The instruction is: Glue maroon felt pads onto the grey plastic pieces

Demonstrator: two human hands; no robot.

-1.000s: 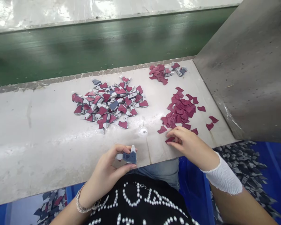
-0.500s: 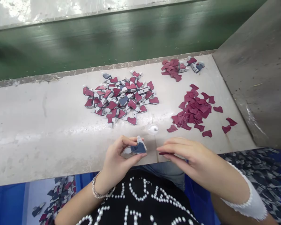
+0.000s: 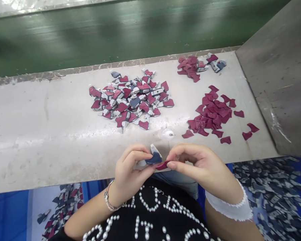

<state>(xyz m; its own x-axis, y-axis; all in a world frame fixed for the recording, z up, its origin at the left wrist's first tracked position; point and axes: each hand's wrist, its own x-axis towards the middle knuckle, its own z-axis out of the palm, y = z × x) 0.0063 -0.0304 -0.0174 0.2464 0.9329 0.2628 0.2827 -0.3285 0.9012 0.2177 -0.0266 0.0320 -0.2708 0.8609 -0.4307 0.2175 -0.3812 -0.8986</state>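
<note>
My left hand (image 3: pixel 131 169) pinches a small blue and white plastic part (image 3: pixel 154 158) near the front edge of the table, its white tip pointing up. Between the thumb and fingers of my right hand (image 3: pixel 198 162) is a thin dark red plastic piece (image 3: pixel 162 165), its free end right beside the blue part; whether they touch I cannot tell. Ahead of my left hand lies a heap of white and blue parts (image 3: pixel 130 100), most with red faces. A pile of loose red pieces (image 3: pixel 213 112) lies beyond my right hand.
At the back right are a smaller red pile (image 3: pixel 189 68) and a few white-blue parts (image 3: pixel 217 65). A metal panel (image 3: pixel 278 77) closes the right side, a green wall (image 3: pixel 115 36) the back. Below stand blue bins of parts, left (image 3: pixel 10 214) and right (image 3: pixel 299 170).
My right hand has moved left, bringing the red piece up beside the blue and white part. My left hand has shifted slightly right. The whole view has shifted a little.
</note>
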